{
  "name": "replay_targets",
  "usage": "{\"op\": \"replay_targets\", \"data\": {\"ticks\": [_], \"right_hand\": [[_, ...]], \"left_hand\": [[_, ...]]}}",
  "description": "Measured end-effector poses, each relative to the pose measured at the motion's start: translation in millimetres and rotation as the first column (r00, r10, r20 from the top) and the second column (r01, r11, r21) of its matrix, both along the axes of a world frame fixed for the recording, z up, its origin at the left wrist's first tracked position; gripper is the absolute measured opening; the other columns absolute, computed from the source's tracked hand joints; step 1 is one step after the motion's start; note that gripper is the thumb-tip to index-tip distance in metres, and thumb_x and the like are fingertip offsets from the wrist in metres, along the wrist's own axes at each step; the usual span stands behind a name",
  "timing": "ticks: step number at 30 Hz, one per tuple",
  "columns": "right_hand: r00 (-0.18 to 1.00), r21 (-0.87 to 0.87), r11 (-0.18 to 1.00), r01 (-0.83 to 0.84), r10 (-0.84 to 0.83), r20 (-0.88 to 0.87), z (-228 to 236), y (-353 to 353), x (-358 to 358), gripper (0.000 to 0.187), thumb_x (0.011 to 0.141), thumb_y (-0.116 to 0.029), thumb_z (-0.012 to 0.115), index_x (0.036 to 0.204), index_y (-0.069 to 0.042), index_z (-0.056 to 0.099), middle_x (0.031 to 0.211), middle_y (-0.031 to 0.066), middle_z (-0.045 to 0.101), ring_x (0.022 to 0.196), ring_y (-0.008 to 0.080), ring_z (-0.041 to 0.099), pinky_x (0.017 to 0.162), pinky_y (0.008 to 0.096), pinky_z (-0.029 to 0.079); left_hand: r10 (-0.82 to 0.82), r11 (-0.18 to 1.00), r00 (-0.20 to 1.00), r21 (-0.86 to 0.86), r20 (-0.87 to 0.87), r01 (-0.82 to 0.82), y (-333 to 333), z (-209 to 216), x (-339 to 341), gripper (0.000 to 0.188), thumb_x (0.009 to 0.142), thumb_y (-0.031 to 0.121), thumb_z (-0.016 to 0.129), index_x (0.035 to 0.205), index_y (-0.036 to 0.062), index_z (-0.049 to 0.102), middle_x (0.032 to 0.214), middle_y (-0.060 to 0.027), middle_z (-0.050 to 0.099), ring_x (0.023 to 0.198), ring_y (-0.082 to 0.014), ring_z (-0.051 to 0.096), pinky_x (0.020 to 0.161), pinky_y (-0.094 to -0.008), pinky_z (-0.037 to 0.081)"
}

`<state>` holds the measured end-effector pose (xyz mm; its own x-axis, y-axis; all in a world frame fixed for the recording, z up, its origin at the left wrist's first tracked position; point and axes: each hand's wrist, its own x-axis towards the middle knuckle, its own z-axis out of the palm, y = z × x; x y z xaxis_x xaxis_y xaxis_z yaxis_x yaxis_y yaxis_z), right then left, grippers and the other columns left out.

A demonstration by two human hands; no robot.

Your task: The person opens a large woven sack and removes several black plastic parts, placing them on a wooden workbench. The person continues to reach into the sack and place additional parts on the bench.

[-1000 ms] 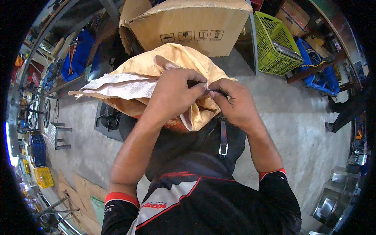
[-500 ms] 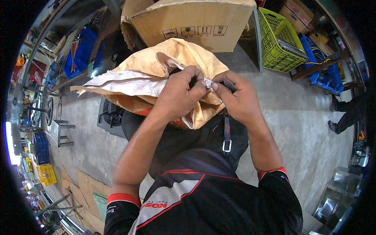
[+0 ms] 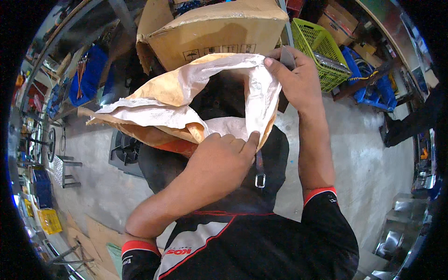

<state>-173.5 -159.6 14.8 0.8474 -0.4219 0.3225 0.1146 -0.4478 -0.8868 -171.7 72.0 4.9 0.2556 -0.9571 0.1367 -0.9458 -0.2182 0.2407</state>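
A tan sack with a white woven lining rests at my lap, its mouth spread wide at the right end. Dark things inside it are too dim to make out. My right hand pinches the far right corner of the rim between thumb and fingers. A flat grey pointed piece, like a blade, also sticks up from that hand. At the near side of the mouth, my left hand is closed over the rim, knuckles up. The sack's left end lies folded flat, with a ragged edge.
Just beyond the sack stands an open cardboard box. A green plastic crate and a blue bin are at the far right, near a person's dark-clothed leg. Another blue bin and a metal stool stand leftward.
The sack's mouth has gone from bunched up to wide open. My right hand has moved up and away with the far rim; my left has come down to the near rim.
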Motion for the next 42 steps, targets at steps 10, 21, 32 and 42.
{"op": "replay_targets", "data": {"ticks": [10, 21, 32, 42], "right_hand": [[1.0, -0.028, 1.0, -0.013, 0.012, -0.02, 14, -6, 3, 0.021, 0.088, -0.016, 0.074, 0.1, 0.001, 0.07, 0.086, 0.0021, 0.069, 0.078, 0.0093, 0.06, 0.072, 0.0252, 0.048], [0.988, 0.165, 0.975, -0.15, 0.144, 0.049, 6, 5, -36, 0.046, 0.09, -0.027, 0.075, 0.126, -0.002, 0.059, 0.106, 0.005, 0.068, 0.091, 0.0115, 0.062, 0.08, 0.0272, 0.051], [0.952, -0.327, 0.939, -0.11, 0.194, 0.236, 8, 22, -46, 0.043, 0.086, -0.012, 0.071, 0.128, -0.005, 0.062, 0.114, 0.0088, 0.066, 0.087, 0.0155, 0.061, 0.073, 0.0274, 0.049], [0.925, -0.636, 0.687, -0.351, 0.148, -0.35, 51, 19, -45, 0.032, 0.081, -0.012, 0.068, 0.111, -0.001, 0.068, 0.091, 0.0205, 0.068, 0.082, 0.0358, 0.068, 0.072, 0.041, 0.053]], "left_hand": [[0.022, 0.97, 0.994, -0.239, -0.106, -0.047, -13, -2, -5, 0.047, 0.084, 0.035, 0.071, 0.116, 0.001, 0.064, 0.089, -0.0099, 0.061, 0.084, -0.0287, 0.059, 0.072, -0.0438, 0.044], [-0.015, 0.933, 0.885, -0.326, -0.465, -0.155, -8, 2, 16, 0.027, 0.095, 0.029, 0.063, 0.096, 0.0024, 0.068, 0.089, -0.0165, 0.067, 0.083, -0.0357, 0.06, 0.074, -0.0426, 0.047], [-0.029, 0.949, 0.979, -0.314, -0.2, -0.036, -16, 28, 1, 0.021, 0.09, 0.025, 0.066, 0.096, 0.0049, 0.063, 0.084, -0.0151, 0.061, 0.075, -0.0372, 0.061, 0.068, -0.0446, 0.05], [-0.058, 0.998, 0.995, 0.01, 0.085, 0.057, 37, 6, 82, 0.045, 0.068, 0.022, 0.079, 0.11, 0.012, 0.064, 0.119, -0.0069, 0.065, 0.124, -0.0297, 0.053, 0.106, -0.0451, 0.038]]}}
